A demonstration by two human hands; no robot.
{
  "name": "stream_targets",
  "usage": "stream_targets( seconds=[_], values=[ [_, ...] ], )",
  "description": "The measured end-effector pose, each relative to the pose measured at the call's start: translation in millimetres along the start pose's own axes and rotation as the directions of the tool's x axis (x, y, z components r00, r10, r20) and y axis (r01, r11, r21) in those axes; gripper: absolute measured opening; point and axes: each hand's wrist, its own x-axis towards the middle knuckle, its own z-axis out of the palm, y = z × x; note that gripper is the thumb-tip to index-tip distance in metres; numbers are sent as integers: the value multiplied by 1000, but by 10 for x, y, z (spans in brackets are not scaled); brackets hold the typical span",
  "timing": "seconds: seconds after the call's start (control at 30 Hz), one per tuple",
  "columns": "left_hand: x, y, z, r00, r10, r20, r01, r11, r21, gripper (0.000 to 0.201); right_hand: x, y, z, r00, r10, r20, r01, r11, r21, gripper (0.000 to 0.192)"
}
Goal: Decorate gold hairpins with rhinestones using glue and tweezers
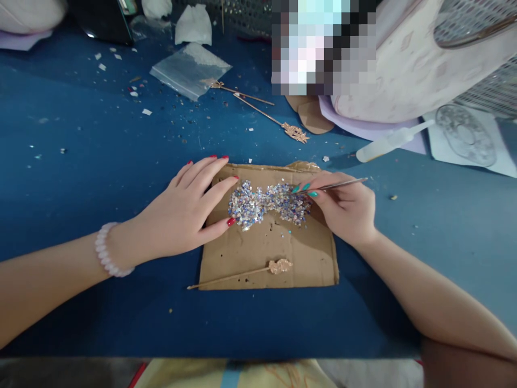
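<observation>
Sequins (pixel 270 205) lie heaped on a piece of cardboard (pixel 266 253), with a thin metal pick (pixel 343 185) held over them.

The right hand (pixel 343 210) pinches the pick between closed fingertips, its tip at the heap's upper edge. The left hand (pixel 186 210) lies flat and open, holding nothing, pressing the cardboard on the blue table (pixel 81 161). A gold hairpin (pixel 242 274) lies just below. Judging by this, one sequin is being singled out; lifting it calls for a light, steady touch.

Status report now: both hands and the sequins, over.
Left hand flat on cardboard, beside sequin pile. Right hand holds thin metal tool at the pile. Gold hairpin lies apart.
</observation>
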Motion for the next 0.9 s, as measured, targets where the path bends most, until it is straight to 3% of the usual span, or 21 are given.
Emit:
stream_targets(
  seconds=[0.17,0.33,0.43,0.67,0.8,0.9],
  values=[
    [-1,-4,0,1000,-3,-5,3,999,-33,61,12,-36,-99,986,-31,164,8,990,138,7],
    [-6,-18,5,1000,2,2,-2,1000,-25,62,67,-121,-121,914,-170,368,84,968,237,6],
    [-6,-18,1,1000,6,8,-6,1000,0,62,74,-153,-121,880,-215,424,124,964,234,6],
    [-1,-18,-4,1000,2,20,-2,1000,14,62,76,-126,-129,875,-234,424,143,961,235,6],
    [0,-28,1,1000,0,24,-1,1000,10,62,72,-106,-110,908,-200,369,129,970,208,5],
    [0,-27,-2,1000,7,22,-7,1000,14,62,78,-95,-62,948,-152,280,131,987,95,6]
  ],
)
